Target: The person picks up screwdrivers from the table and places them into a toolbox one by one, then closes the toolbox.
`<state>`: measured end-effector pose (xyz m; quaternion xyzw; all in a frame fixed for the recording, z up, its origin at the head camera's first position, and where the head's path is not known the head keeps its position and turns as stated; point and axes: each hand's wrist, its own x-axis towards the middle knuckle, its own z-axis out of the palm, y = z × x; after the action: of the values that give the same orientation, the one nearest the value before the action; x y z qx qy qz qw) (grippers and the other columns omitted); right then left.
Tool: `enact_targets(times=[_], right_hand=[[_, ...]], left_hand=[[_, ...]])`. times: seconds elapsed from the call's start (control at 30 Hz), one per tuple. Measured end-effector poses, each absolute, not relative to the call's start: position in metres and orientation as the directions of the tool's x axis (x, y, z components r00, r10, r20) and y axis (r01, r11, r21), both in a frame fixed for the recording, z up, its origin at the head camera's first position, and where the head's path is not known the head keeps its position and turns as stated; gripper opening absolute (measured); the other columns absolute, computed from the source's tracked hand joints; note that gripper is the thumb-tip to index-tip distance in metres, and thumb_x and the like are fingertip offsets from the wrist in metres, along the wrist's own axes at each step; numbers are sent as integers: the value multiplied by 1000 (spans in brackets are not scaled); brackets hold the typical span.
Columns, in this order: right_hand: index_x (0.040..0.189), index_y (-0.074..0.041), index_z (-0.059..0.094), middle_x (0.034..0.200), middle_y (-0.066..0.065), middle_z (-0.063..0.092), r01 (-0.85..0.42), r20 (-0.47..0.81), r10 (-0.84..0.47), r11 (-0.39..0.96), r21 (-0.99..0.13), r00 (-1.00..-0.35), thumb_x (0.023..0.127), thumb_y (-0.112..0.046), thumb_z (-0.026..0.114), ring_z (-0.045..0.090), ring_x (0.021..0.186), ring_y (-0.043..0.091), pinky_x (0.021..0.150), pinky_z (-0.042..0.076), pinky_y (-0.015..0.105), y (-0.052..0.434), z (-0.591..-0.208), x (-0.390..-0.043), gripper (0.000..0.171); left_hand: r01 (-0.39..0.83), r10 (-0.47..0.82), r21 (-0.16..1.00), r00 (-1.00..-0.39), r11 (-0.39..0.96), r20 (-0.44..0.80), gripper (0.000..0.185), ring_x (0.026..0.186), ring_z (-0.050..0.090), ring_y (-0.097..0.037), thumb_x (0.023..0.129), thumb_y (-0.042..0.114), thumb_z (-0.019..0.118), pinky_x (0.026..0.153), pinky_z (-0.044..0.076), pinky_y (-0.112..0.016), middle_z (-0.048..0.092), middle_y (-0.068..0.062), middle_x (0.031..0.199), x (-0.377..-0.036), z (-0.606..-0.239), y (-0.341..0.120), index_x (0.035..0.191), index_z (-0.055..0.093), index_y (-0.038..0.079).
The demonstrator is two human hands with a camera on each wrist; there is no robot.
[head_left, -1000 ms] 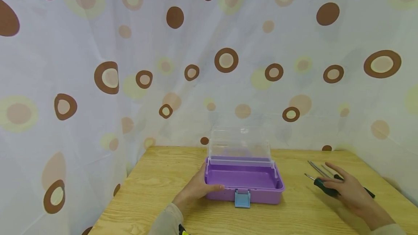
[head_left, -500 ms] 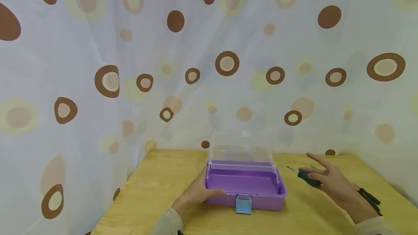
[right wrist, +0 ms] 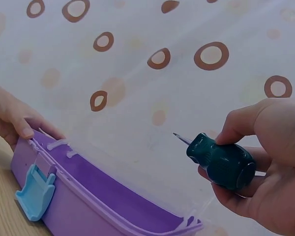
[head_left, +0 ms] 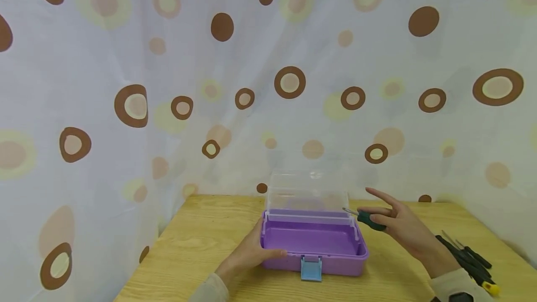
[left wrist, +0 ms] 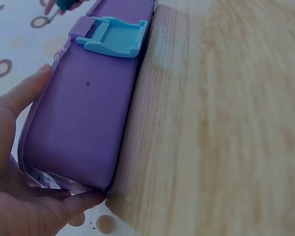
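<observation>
The screwdriver (head_left: 371,221) has moved left since a second ago, from near the other tools (head_left: 478,257) to near the right end of the box (head_left: 340,265); your right hand (head_left: 409,234) pinches its handle (right wrist: 229,166). Your left hand (head_left: 247,251) still grips the box's left end. The right wrist view alone shows the handle's butt. Spotted cloth (head_left: 251,59) backs the wooden table (head_left: 189,241).

The left grip (head_left: 249,247) is clasping, its thumb (left wrist: 32,87) lying apart from the fingers (left wrist: 86,200). The right grip (head_left: 406,229) is pinching between thumb and fingers while one upper finger (head_left: 381,195) is pointing outward. Pale sleeves (head_left: 210,288) are covering both forearms.
</observation>
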<state>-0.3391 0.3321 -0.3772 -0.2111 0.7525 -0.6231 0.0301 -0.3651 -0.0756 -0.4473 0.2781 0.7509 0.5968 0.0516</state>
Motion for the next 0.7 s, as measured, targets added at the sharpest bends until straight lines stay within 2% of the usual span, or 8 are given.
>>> enact_targets(times=[0.13, 0.4, 0.53, 0.7], right_hand=[[166, -23, 23, 148, 19, 54, -295, 219, -365, 169, -940, -905, 108, -20, 57, 58, 125, 13, 94, 45, 39, 319, -373, -345, 67], [163, -15, 33, 145, 24, 55, -359, 245, -461, 175, -917, -853, 107, -14, 59, 60, 125, 21, 94, 53, 38, 290, -379, -361, 62], [163, -15, 32, 143, 26, 56, -364, 233, -494, 188, -912, -838, 106, -13, 61, 59, 127, 26, 95, 53, 37, 284, -387, -364, 64], [164, -16, 30, 141, 22, 58, -356, 206, -508, 218, -909, -837, 104, -13, 63, 56, 130, 34, 96, 51, 38, 282, -395, -364, 68]], left_hand=[[347, 480, 928, -843, 138, 244, 118, 126, 55, -36, 82, 24, 89, 112, 37, -57, 46, -16, 152, -364, -445, -75, 167, 7, 16], [334, 478, 933, -846, 135, 234, 118, 127, 54, -37, 84, 23, 86, 111, 38, -59, 45, -19, 151, -364, -441, -80, 167, 2, 16], [328, 487, 937, -842, 121, 232, 118, 128, 53, -38, 85, 20, 86, 112, 37, -59, 44, -20, 152, -363, -442, -79, 167, 1, 14], [316, 483, 941, -847, 121, 222, 118, 127, 54, -37, 84, 21, 87, 112, 37, -58, 43, -19, 153, -361, -444, -76, 167, 3, 14]])
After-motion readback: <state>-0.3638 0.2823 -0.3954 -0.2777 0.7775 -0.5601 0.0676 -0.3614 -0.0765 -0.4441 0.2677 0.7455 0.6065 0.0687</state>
